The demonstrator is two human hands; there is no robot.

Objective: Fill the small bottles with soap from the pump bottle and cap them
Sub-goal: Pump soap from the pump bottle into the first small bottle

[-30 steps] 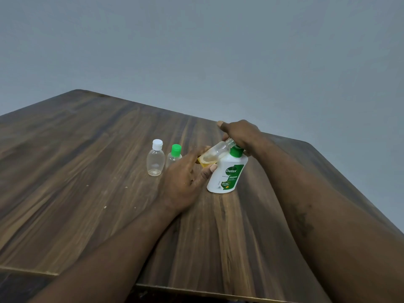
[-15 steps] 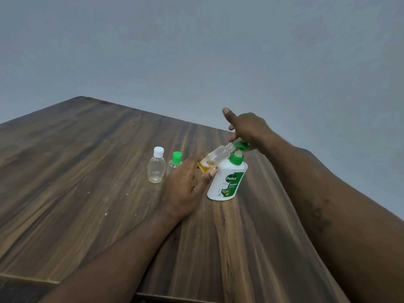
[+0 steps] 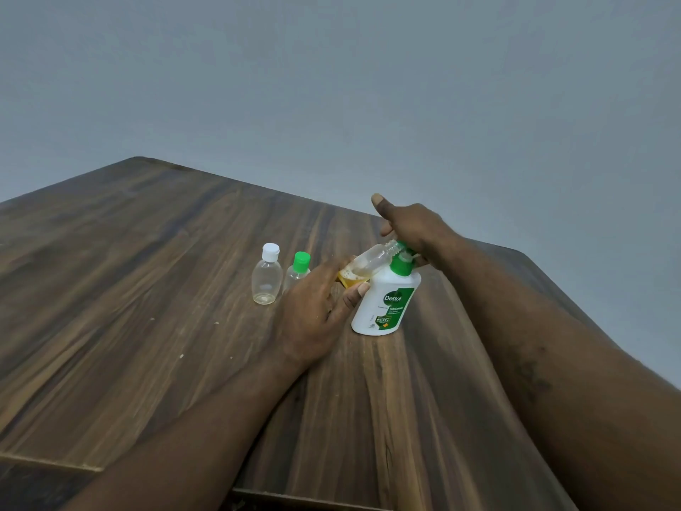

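Small uncapped bottle (image 3: 372,261) held tilted, neck against pump spout so soap runs in; amber soap pooled at low end. Left hand (image 3: 313,315) grips its base, fingers curled round. Right hand (image 3: 412,226) rests over pump head, thumb out, likely to press. Pump bottle (image 3: 387,304) upright on tabletop (image 3: 147,326). White-capped bottle (image 3: 266,278) and green-capped bottle (image 3: 296,272) stand just left, seemingly empty

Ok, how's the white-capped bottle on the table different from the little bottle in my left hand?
The white-capped bottle stands upright on the table; the held bottle is tilted in the left hand, neck towards the nozzle of the pump bottle. The white-capped bottle is closed; the held bottle has no cap. The white-capped bottle looks empty; the held bottle has yellow soap at its lower end. Both are small and clear.
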